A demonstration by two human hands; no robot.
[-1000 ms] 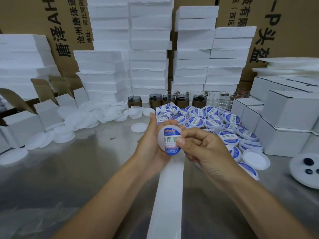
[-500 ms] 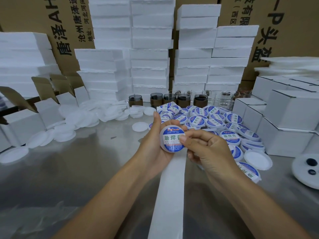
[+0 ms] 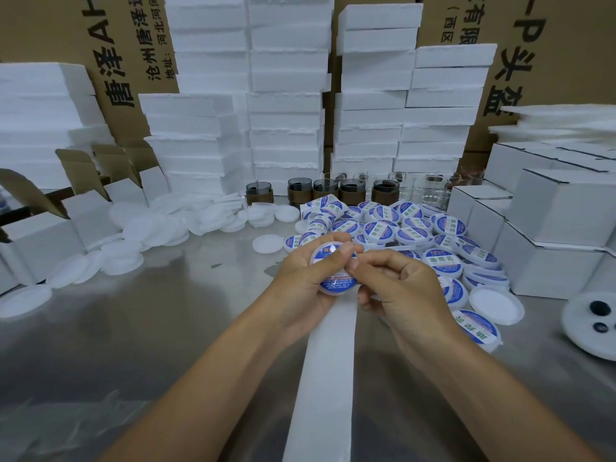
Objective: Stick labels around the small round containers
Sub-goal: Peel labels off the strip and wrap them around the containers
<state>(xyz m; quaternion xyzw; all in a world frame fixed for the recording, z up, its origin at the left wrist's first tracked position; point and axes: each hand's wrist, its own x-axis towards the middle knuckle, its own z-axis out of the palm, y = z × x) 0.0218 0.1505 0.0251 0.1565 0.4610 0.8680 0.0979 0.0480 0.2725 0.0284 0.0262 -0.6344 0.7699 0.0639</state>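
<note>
We grip one small round container (image 3: 335,284) in the left hand (image 3: 300,285) over the far end of the white backing strip (image 3: 325,378), right hand (image 3: 403,295) pinching its rim mid-labelling; labelled pile (image 3: 413,228) right of the strip looks done, unlabelled remainder we can't tell.

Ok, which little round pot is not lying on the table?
The pot gripped in the left hand, with the right hand pinching at it. Every other labelled pot lies in the pile on the table.

Stacks of white foam slabs (image 3: 286,105) before brown cartons (image 3: 133,61), dark glass jars (image 3: 385,191), white boxes (image 3: 550,228) at right
</note>
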